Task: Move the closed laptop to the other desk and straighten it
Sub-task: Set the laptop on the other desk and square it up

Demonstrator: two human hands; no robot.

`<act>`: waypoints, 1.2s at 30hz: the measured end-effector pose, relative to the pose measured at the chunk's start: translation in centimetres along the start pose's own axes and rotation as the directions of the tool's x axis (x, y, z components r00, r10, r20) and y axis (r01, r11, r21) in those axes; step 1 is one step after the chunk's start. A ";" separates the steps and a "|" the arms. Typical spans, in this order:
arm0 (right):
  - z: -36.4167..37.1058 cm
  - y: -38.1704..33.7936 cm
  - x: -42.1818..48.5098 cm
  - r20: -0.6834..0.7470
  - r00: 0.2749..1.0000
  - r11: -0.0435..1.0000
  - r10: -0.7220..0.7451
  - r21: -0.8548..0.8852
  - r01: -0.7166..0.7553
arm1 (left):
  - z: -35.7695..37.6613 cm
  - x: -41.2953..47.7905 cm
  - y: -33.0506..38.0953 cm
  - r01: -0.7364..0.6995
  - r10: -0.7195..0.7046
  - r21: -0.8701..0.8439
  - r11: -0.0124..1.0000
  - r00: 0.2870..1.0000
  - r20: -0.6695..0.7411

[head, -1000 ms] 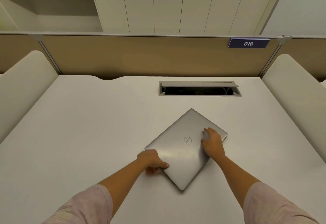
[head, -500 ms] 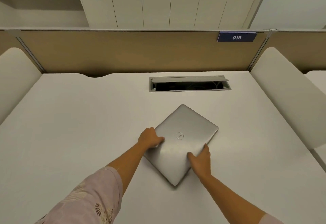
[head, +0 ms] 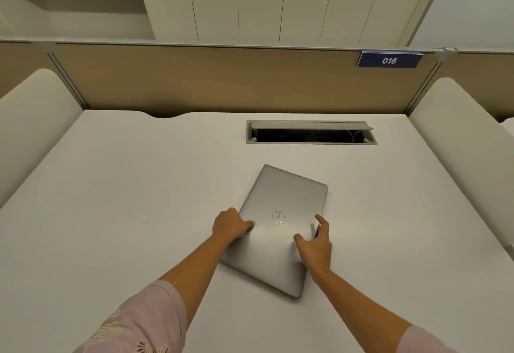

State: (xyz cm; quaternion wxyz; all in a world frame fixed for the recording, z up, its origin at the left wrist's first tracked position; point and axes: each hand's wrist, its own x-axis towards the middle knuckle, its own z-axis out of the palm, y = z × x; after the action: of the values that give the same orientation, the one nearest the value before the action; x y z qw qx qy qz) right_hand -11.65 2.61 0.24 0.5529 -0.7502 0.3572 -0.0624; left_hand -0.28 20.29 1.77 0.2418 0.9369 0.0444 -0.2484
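Observation:
A closed silver laptop point(head: 281, 213) lies flat on the white desk point(head: 125, 213), skewed, with one short end pointing away and slightly left. My left hand point(head: 230, 223) grips its left long edge, thumb on the lid and fingers curled at the side. My right hand point(head: 317, 242) holds the right long edge, thumb on the lid and index finger stretched along the side. A round logo shows on the lid between both hands.
An open cable hatch point(head: 311, 132) is set into the desk behind the laptop. A tan partition point(head: 222, 80) with a blue "016" sign point(head: 389, 60) closes the back. White padded side dividers point(head: 461, 141) flank the desk. Cupboards stand beyond.
The laptop has turned clockwise on the desk between my hands. My left hand went from the near corner to the left edge; my right hand moved from the far corner to the right edge.

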 end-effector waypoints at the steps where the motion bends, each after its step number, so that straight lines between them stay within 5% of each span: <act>1: 0.3 -0.2 0.3 0.015 1.000 1.000 -0.014 -0.013 0.015 | -0.1 -0.2 -0.4 0.012 -0.012 0.014 1.000 1.000 0.001; 11: 2.5 -2.0 3.5 0.142 0.982 0.962 -0.123 -0.227 0.154 | 0.8 -2.5 -3.2 0.150 -0.146 -0.070 0.986 0.988 0.059; 25: 1.6 -1.0 5.6 0.325 0.921 0.852 -0.214 -0.399 0.339 | 2.6 -4.5 -2.6 0.185 -0.145 -0.204 0.961 0.970 0.196; 32: 0.7 1.3 4.5 0.363 0.852 0.527 -0.379 -0.672 0.520 | 0.4 -2.9 -1.5 0.051 -0.073 0.236 0.970 0.994 0.083; 36: -1.0 3.3 3.2 0.530 0.696 0.347 -0.485 -0.614 0.709 | -1.8 -0.6 -0.3 -0.008 0.035 0.316 0.949 0.996 -0.079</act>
State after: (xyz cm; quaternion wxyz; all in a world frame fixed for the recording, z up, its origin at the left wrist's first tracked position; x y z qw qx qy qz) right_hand -11.28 -0.53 -3.26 0.1432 -0.9892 -0.0303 -0.0018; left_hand -0.11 21.41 3.28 0.0899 0.9735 0.0041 -0.2101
